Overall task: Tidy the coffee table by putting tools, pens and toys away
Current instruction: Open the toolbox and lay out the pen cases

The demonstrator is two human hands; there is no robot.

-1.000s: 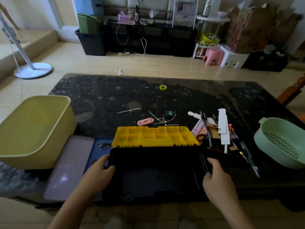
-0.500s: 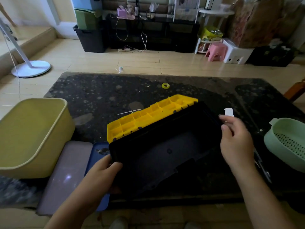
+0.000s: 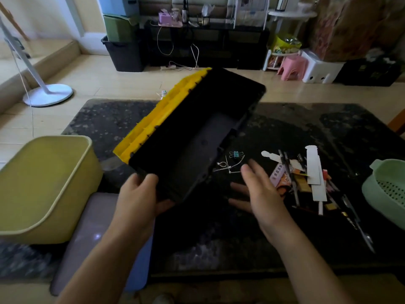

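While the left hand (image 3: 140,194) grips the near corner of the toolbox (image 3: 197,132), tilted clear above the table (image 3: 328,128), the right hand (image 3: 260,191) hovers open and empty beside it — a repositioning step, I judge — so next the toolbox needs setting flat beside the pens (image 3: 291,172), steadied by 2 hands.
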